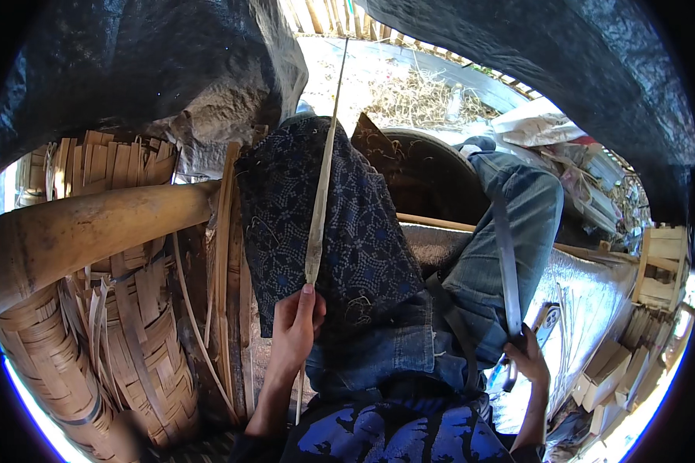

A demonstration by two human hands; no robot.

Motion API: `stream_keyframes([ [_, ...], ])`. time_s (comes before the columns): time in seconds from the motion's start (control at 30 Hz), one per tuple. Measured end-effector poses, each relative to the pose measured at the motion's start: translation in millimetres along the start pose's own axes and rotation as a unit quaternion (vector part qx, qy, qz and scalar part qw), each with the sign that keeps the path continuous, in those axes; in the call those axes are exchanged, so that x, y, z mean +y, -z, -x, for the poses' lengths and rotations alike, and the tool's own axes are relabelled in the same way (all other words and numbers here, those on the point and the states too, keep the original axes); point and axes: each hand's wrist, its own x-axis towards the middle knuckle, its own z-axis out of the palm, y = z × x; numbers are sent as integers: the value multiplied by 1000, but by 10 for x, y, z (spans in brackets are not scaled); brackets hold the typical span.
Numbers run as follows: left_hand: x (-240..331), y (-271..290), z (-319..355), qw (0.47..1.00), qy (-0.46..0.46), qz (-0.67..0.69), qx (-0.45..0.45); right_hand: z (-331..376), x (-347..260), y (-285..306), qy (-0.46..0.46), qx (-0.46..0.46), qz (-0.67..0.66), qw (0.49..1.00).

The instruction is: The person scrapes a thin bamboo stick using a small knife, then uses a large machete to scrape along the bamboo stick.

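My left hand is closed in a pinch, thumb up, around the near end of a long bamboo strip. The strip runs away from me over a dark patterned cloth draped across my left thigh, narrowing toward its far tip. On the right, my right hand closes around the near part of a long, narrow knife. Its grey blade lies along my right leg in jeans and points away from me. My palm and fingers partly hide the handle.
A thick bamboo pole juts in from the left above woven bamboo baskets. Beyond my lap is a dark round tub. Dark plastic sheeting hangs overhead. Thin strips and small wooden boxes lie at right.
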Motion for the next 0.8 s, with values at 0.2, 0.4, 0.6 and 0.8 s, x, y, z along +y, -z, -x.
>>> stream_keyframes([
  [0.2,-29,-93,-16,998,-45,-38,12,30,-648,26,120,34,304,944],
  [0.4,-66,-91,-8,999,-50,-10,10,106,-254,4,39,100,271,957],
  [0.6,-72,-51,-17,999,-55,-2,1,87,240,18,88,81,401,908],
  [0.8,-114,-98,-51,994,-98,-43,-4,228,-842,-315,36,175,329,927],
])
